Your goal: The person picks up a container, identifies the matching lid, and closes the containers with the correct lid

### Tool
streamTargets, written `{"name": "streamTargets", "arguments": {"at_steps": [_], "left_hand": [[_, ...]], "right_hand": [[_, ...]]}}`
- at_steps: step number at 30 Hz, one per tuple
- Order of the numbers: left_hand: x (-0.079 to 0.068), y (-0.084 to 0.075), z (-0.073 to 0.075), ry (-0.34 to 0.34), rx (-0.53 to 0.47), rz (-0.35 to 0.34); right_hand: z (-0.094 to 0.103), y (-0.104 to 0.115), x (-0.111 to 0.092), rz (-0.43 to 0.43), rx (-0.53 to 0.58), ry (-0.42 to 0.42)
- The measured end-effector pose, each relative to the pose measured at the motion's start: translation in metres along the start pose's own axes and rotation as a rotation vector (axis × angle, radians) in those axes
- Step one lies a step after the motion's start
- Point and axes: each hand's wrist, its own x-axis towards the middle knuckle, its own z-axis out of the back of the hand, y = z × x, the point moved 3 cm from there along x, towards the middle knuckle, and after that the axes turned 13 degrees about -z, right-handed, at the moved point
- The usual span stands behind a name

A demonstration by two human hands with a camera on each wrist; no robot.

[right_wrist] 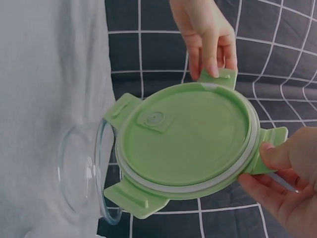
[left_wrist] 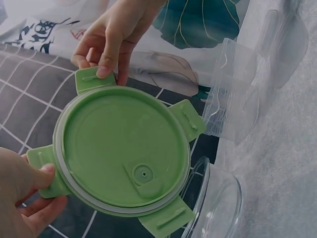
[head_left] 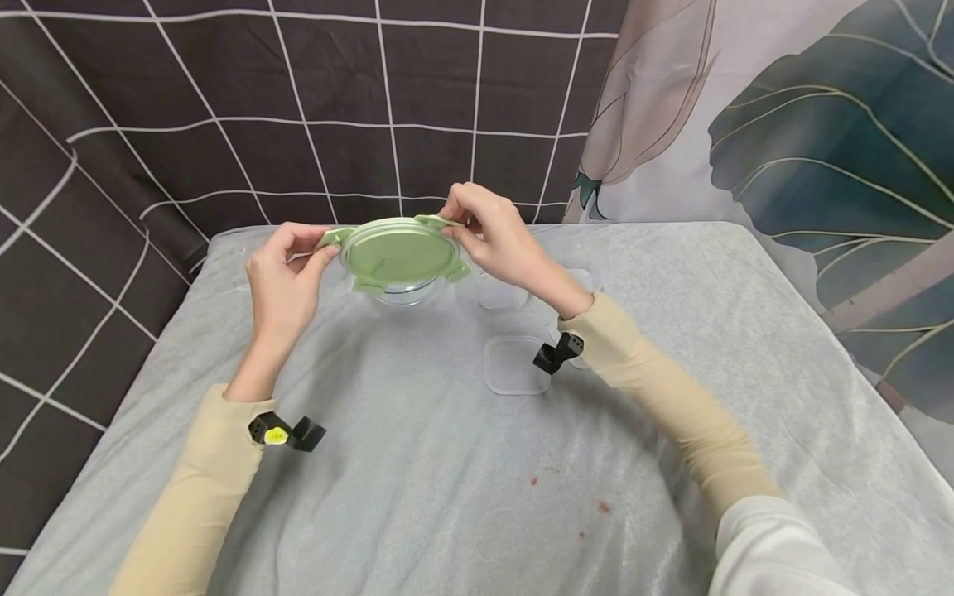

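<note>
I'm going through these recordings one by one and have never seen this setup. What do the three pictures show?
There is no robot, just a person's bare hands. The wide picture comes from a head camera looking down; the others come from the left wrist camera and right wrist camera. The left hand and right hand pinch a round green lid by its tabs. On the grey cloth, a clear glass bowl is partly hidden behind the lid. Clear, squarish pieces lie to its right.
</note>
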Motion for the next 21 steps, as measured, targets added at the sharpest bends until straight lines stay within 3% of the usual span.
{"name": "streamTargets", "arguments": {"at_steps": [6,16,21], "left_hand": [[0.006,-0.001,-0.003,-0.032,-0.006,-0.023],[0.011,0.003,-0.010,-0.038,-0.007,-0.072],[0.012,0.009,-0.014,-0.033,0.023,-0.146]], "right_hand": [[0.004,-0.001,0.004,0.029,-0.010,-0.015],[0.003,-0.010,0.011,-0.024,0.069,0.009],[0.001,-0.017,0.016,-0.037,0.091,0.023]]}}
